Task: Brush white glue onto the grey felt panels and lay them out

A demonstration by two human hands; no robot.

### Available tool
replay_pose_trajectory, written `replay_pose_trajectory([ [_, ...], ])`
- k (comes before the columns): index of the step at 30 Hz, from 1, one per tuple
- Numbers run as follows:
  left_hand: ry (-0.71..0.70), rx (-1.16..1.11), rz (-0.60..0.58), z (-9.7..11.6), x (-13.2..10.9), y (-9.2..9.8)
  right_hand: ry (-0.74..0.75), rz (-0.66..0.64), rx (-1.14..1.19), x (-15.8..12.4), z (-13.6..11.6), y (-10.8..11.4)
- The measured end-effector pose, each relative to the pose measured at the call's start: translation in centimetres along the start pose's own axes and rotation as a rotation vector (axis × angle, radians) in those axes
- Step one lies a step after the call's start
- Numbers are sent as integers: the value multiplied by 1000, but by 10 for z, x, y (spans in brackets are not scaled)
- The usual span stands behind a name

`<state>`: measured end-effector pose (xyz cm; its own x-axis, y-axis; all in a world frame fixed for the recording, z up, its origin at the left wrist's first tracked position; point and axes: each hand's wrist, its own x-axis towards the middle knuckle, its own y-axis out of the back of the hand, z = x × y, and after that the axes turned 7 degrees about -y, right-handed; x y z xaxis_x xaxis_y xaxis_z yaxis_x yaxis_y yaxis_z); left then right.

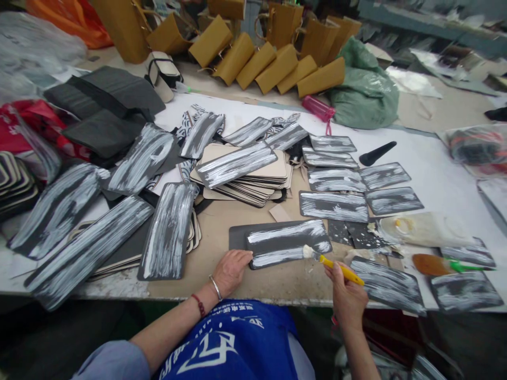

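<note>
My right hand [348, 295] grips a yellow-handled brush [344, 270] with its fingers closed round the handle. The brush's pale bristles rest on a dark grey rectangular panel [283, 244], near its right end. White streaks of what looks like glue run along that panel's upper and lower sides; its middle stays dark. At the panel's lower left corner, my left hand [232, 272] has its fingers together, pinching or pressing the edge. Under the panel's left part, another plain grey panel [236, 237] sticks out.
Streaked panels lie on both sides, several overlapping. A stack of beige-edged pieces [253, 182] stands behind. To the right are a whitish container lying on its side [428, 229] and a brown-bristled brush with green handle [435, 265]. Mustard-coloured bags [277, 68] line the back.
</note>
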<state>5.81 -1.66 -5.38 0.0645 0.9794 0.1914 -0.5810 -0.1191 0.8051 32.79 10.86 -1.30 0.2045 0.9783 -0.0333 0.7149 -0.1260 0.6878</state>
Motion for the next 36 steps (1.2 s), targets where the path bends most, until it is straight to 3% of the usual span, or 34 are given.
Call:
replay_pose_trajectory([
  [4,1,-23,27,1,-1,-1,43,135,-209,8,-9,18],
  [8,24,-103,84,-1,-2,-1,110,17,-90,-10,-29,15],
  [15,-53,-76,134,-2,-9,0,-114,-362,303,-52,-68,-43],
  [18,-107,-4,89,1,-12,0,-107,-438,373,-64,-77,-67],
  [21,-94,40,19,4,-12,1,-13,-423,266,-68,-73,-79],
  [25,-60,75,-72,6,-11,3,142,-306,60,-50,-58,-67],
  [29,-45,98,-136,8,-9,7,188,-189,-34,-37,-60,-48],
  [36,-54,122,-183,8,-9,5,-64,-459,206,-61,-67,-64],
])
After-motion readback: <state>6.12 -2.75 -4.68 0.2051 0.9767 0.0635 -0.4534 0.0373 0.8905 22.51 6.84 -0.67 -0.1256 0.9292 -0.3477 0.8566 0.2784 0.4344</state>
